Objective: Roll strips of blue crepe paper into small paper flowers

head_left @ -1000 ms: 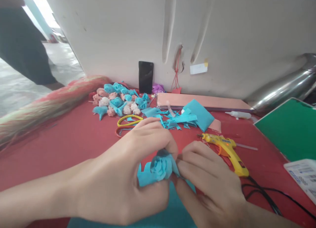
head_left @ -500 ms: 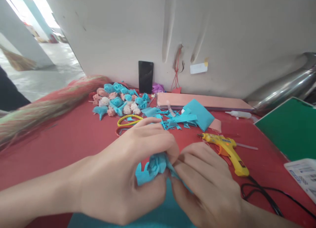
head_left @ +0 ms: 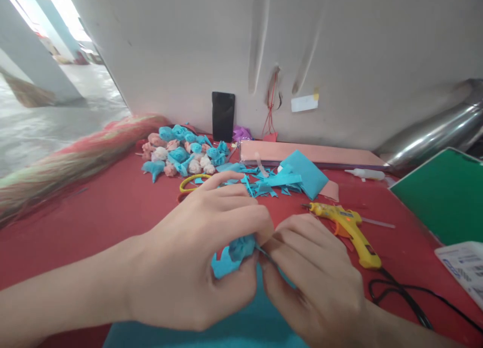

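Note:
My left hand (head_left: 204,257) pinches a blue crepe paper flower (head_left: 241,248) between thumb and fingers, its ruffled folds showing in the gap of the grip. Close against it, my right hand (head_left: 317,272) is closed on a narrow twisted end of the same blue paper. The fingertips of both hands nearly meet, and part of the flower is hidden behind them. Below the hands lies a large blue paper sheet (head_left: 211,335). Scissors with yellow handles (head_left: 186,183) are partly covered by my left hand.
A pile of blue, pink and white paper flowers (head_left: 181,152) sits back left. Blue paper scraps (head_left: 267,182) lie mid-table. A yellow glue gun (head_left: 349,227) with a black cord is at right, near a green board (head_left: 445,197). A black phone (head_left: 223,116) leans on the wall.
The paper between my fingers has turned and drawn in tighter, with less of it showing. My hands stay in nearly the same place. A dark shape at far left has left the view.

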Motion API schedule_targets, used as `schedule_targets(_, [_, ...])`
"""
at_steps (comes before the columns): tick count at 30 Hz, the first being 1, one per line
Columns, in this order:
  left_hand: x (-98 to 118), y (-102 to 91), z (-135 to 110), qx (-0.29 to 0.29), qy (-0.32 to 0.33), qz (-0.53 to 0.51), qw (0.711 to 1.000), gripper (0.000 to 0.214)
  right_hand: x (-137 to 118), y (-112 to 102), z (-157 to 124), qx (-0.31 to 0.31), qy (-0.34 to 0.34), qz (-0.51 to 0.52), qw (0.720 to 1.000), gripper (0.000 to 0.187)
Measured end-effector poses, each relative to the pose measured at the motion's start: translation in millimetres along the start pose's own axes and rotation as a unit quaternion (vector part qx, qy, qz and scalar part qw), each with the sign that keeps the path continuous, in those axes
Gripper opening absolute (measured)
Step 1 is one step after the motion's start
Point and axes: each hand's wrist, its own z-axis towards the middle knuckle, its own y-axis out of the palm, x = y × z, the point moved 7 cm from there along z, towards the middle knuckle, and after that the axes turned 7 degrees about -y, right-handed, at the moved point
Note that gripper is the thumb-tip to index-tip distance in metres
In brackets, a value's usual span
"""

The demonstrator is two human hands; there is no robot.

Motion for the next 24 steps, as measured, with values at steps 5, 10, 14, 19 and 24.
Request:
schedule_targets(5, [-5.3,1.9,-0.3,0.012,-0.017,-0.014,1.000,0.013,1.2,3.3,1.2,-0.009,-0.007,-0.019,1.000,0.024])
schedule_targets(10, [-7.0,2.8,-1.1,0.007,-0.028,-0.006,1.000,0.011,-1.5,3.7,0.8,-0.037,-0.038,-0.052,0.997,0.020])
schedule_targets(14, [-5.3,3.6,-1.3,-0.007,-0.020,0.007,1.000,0.009,-5.3,5.3,-3.0,-0.044,-0.065,-0.089,0.993,0.018])
schedule_targets(19, [-4.1,3.1,-1.7,-0.011,-0.016,0.008,1.000,0.010,-5.9,7.6,-3.1,-0.057,-0.063,-0.104,0.991,0.022])
schedule_targets(24, [-5.5,2.0,0.1,-0.002,-0.014,-0.007,1.000,0.014,-6.8,6.6,-1.0,-0.051,-0.065,-0.107,0.991,0.019])
